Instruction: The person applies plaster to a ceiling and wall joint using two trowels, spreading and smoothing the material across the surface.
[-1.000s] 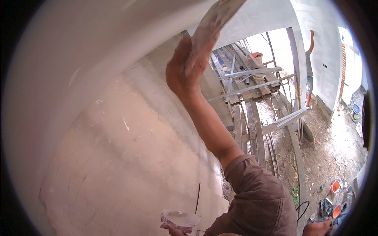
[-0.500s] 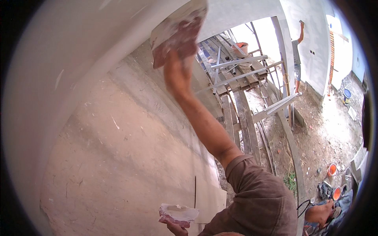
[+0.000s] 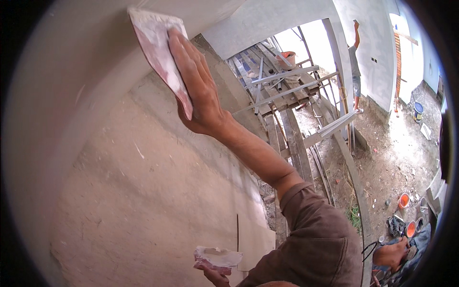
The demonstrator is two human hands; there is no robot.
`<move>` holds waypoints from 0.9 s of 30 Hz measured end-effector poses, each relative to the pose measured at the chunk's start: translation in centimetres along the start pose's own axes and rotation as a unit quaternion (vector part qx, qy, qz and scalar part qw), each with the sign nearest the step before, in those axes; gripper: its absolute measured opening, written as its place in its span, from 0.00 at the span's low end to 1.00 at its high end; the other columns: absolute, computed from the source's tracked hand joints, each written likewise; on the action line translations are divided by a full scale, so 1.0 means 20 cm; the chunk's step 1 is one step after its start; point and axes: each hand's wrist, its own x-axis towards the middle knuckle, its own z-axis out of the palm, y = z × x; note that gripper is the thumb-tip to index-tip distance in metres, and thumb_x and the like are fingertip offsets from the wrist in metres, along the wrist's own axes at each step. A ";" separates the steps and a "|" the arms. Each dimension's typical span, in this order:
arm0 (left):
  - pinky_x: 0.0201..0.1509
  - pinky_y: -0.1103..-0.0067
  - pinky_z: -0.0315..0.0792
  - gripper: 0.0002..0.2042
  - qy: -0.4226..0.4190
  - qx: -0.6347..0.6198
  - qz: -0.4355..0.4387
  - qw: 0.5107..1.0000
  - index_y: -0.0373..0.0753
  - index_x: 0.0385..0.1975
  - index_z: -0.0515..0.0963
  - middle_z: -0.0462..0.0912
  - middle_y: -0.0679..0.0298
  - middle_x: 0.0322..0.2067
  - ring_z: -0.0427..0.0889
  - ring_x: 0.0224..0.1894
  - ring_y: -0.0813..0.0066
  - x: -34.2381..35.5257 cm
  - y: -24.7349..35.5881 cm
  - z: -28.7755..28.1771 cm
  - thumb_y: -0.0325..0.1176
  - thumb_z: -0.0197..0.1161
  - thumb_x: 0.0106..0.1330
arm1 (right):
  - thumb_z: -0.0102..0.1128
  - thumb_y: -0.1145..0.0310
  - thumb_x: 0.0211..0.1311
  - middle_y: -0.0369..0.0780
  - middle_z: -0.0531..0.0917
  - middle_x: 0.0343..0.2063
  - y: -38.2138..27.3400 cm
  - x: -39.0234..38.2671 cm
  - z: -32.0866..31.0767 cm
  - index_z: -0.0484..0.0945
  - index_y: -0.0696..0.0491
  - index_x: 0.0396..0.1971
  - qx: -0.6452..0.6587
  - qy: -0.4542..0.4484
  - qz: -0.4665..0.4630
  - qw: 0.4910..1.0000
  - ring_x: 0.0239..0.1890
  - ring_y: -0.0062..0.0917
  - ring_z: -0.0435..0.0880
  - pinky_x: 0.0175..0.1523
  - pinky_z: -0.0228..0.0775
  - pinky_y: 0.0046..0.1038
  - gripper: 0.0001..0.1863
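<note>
My right hand (image 3: 201,91) is raised and pressed flat on the back of a rectangular plastering float (image 3: 158,52), smeared white and reddish. The float lies against the wall where smooth white plaster (image 3: 62,71) meets rough grey render (image 3: 143,191). My arm in a brown sleeve (image 3: 311,229) rises from the lower right. At the bottom edge my left hand (image 3: 215,276) grips a small flat tool loaded with white putty (image 3: 216,257), held close to the wall.
A scaffold of wooden planks and metal bars (image 3: 287,95) runs along the wall to the right. Beyond it a person (image 3: 356,67) reaches up at a far wall. Orange pots (image 3: 404,201) and a blue bucket (image 3: 418,111) stand on dirt ground. Another person's hand (image 3: 392,253) shows lower right.
My right hand has swept the float leftward along the wall, from beside the scaffold onto the white plaster band. My left hand has stayed low with the putty.
</note>
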 end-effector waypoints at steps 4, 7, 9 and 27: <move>0.67 0.60 0.64 0.38 -0.005 0.005 0.007 1.000 0.32 0.66 0.58 0.65 0.50 0.64 0.68 0.64 0.52 -0.01 -0.03 0.03 0.62 0.42 0.71 | 0.50 0.81 0.57 0.59 0.51 0.69 0.22 0.03 -0.01 0.47 0.65 0.70 -0.089 0.123 -0.010 0.988 0.71 0.55 0.50 0.73 0.44 0.46 0.39; 0.66 0.60 0.66 0.39 -0.001 0.012 0.022 1.000 0.32 0.66 0.59 0.66 0.50 0.63 0.69 0.63 0.52 -0.05 -0.02 0.08 0.63 0.42 0.71 | 0.50 0.75 0.61 0.60 0.50 0.69 0.38 0.15 0.01 0.43 0.65 0.70 -0.130 0.166 -0.003 0.977 0.71 0.56 0.47 0.74 0.39 0.47 0.40; 0.66 0.59 0.66 0.39 -0.010 0.024 0.027 0.999 0.31 0.66 0.58 0.65 0.49 0.63 0.68 0.64 0.51 -0.04 -0.03 0.08 0.63 0.41 0.71 | 0.55 0.80 0.54 0.61 0.53 0.68 0.32 0.18 0.08 0.47 0.66 0.69 -0.120 0.165 0.004 0.979 0.68 0.60 0.53 0.71 0.46 0.49 0.42; 0.64 0.59 0.67 0.39 -0.036 0.058 0.016 0.998 0.29 0.66 0.57 0.65 0.48 0.64 0.68 0.64 0.49 0.06 -0.04 0.16 0.62 0.39 0.72 | 0.45 0.76 0.61 0.61 0.52 0.69 1.17 0.11 -0.01 0.48 0.68 0.68 -0.072 0.254 0.212 0.941 0.73 0.51 0.46 0.76 0.36 0.37 0.35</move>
